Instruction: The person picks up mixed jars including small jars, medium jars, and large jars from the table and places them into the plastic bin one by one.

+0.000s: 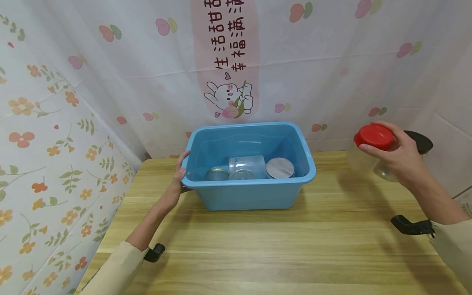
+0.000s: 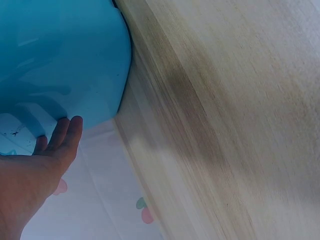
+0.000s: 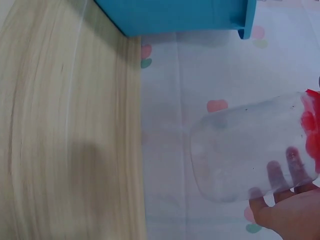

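Note:
In the head view a blue plastic bin (image 1: 248, 196) stands on the table, with several clear jars inside it. One jar (image 1: 254, 164) lies on its side; another has a silver lid (image 1: 280, 168). My left hand (image 1: 176, 180) holds the bin's left end at the rim, and in the left wrist view its fingertips (image 2: 75, 125) lie against the bin's outer wall. Off to the right, my right hand (image 1: 403, 153) grips a clear plastic jar by its red lid (image 1: 376, 137), raised above the table. Its transparent body (image 3: 245, 150) looks empty in the right wrist view.
Behind my right hand stands a clear container with a black lid (image 1: 419, 141), partly hidden. The wooden table (image 1: 258, 250) meets a printed curtain (image 1: 147, 94) at the back, and a floral curtain (image 1: 55, 172) hangs along the left.

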The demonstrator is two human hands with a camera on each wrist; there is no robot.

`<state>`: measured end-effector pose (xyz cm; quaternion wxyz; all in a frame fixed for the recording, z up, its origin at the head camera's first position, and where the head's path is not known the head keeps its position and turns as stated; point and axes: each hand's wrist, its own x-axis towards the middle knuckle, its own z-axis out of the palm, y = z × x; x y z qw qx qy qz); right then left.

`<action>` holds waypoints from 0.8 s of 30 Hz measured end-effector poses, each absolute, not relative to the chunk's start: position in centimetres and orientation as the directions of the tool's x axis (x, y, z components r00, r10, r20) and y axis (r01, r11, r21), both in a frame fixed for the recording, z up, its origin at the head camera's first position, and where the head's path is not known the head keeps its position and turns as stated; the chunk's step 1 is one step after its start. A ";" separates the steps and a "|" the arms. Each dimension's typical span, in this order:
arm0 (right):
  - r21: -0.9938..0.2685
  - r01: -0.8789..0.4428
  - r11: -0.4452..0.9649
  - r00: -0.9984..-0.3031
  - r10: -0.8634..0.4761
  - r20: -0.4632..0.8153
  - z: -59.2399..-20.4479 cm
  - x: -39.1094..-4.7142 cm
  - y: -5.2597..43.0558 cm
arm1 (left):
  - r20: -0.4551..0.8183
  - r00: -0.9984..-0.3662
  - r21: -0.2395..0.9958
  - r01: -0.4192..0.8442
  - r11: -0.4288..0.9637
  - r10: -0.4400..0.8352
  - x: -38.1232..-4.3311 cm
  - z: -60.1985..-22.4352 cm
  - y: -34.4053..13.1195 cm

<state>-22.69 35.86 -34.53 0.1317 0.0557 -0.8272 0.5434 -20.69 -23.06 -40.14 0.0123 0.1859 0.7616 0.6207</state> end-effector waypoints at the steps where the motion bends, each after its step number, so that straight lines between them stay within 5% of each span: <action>1: -0.884 -0.239 0.401 -0.958 0.050 0.281 -34.4 -22.8 35.7 | 0.213 -0.931 0.950 0.268 0.159 0.297 -20.7 -40.2 -23.1; 18: -0.874 -0.324 0.362 -0.939 -0.013 0.343 -33.0 -24.0 32.0 | 0.215 -0.931 0.952 0.267 0.149 0.296 -20.7 -40.3 -23.2; 24: -0.930 -0.343 0.129 -0.939 -0.064 0.337 -32.7 -24.3 30.9 | 0.211 -0.931 0.953 0.264 0.151 0.298 -20.7 -40.2 -23.1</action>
